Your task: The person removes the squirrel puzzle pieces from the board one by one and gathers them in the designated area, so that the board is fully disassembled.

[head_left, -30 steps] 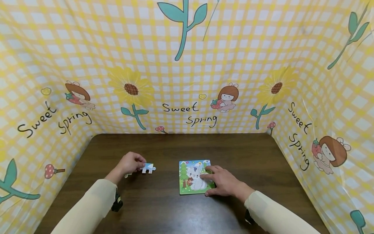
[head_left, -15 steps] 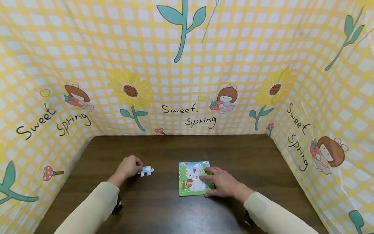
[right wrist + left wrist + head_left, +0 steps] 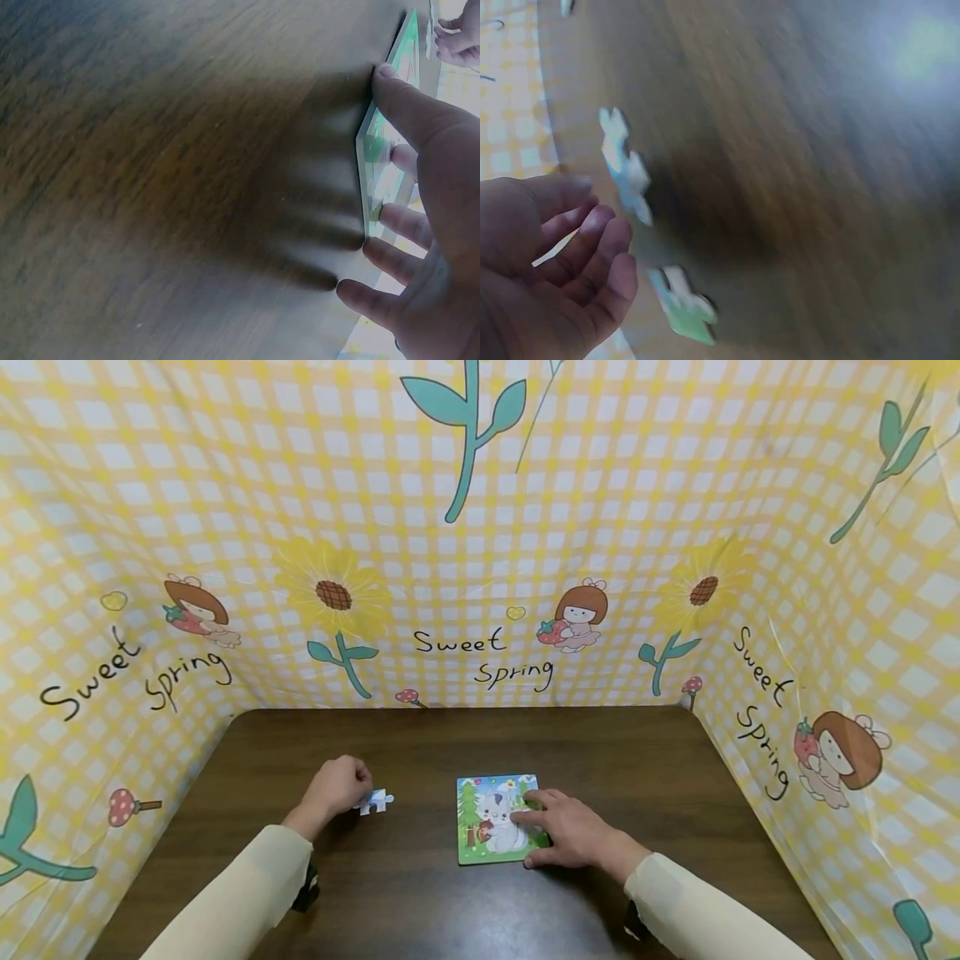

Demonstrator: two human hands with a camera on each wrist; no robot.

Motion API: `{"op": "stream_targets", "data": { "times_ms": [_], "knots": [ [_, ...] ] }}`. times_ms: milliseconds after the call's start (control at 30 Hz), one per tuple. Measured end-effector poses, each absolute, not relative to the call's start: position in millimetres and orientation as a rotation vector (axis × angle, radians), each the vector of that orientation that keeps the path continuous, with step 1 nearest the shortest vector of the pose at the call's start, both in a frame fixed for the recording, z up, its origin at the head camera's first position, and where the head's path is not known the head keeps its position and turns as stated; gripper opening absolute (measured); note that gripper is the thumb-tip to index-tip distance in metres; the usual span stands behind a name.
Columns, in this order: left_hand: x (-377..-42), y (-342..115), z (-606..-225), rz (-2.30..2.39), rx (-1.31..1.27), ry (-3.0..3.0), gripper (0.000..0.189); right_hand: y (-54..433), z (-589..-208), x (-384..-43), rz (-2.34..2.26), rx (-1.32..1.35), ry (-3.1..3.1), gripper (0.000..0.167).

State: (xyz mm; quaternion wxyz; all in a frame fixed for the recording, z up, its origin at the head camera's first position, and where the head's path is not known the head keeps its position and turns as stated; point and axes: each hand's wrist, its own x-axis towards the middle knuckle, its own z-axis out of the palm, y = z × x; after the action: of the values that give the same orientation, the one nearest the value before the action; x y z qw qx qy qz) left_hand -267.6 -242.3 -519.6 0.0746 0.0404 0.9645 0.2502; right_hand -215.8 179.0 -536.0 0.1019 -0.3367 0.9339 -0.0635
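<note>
Two hands: the left hand [image 3: 336, 785] and the right hand [image 3: 573, 828] work well apart, with the desk [image 3: 450, 910] showing between them.
Left fingers: loosely bent, tips low over the desk; no piece shows between thumb and fingers, though blur leaves a light touch uncertain.
Blue-white piece [image 3: 626, 174]: just ahead of the left thumb and nearest fingertips, seemingly flat on the desk; in the head view a knob points from these fingers toward the right hand.
Green-cornered piece [image 3: 686, 311]: just beside the left little finger, apart from the blue-white piece.
Why the pieces sit there: probably to lie within easy reach of the left fingers, separate enough to be told apart.
Right fingers: spread and nearly straight, gripping nothing; the thumb rests against an edge, index and middle fingers lie over the picture, and the little finger reaches past the board toward the desk.
Puzzle board [image 3: 491, 822]: under the right fingertips, face up, with most of its picture of a white animal among green trees showing to the left of them.
Why it is touched so: likely to steady it, since spread fingers would check sliding while leaving much of the picture uncovered.
Container: only the board could be one, as a shallow tray; whether loose pieces are fitted inside it, these angles do not tell.
Checked cloth [image 3: 480, 568]: hangs beyond both sets of fingers, behind the desk.
</note>
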Motion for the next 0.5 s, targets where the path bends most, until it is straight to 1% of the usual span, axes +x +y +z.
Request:
{"op": "stream_targets", "data": {
  "times_ms": [133,300,500],
  "knots": [
    [-268.9,-216.0,-510.0,0.813,0.22,2.927,0.012,180.7,-534.3,-213.2,-0.202,-0.994,2.744,0.071],
    [-266.9,-167.9,-497.1,0.915,0.322,2.87,0.012,186.0,-532.9,-211.1,-0.291,-0.992,2.752,0.068],
    [-268.3,-116.8,-498.8,0.979,0.399,2.78,0.013,192.4,-535.1,-211.8,-0.358,-0.952,2.772,0.07]
  ]
}}
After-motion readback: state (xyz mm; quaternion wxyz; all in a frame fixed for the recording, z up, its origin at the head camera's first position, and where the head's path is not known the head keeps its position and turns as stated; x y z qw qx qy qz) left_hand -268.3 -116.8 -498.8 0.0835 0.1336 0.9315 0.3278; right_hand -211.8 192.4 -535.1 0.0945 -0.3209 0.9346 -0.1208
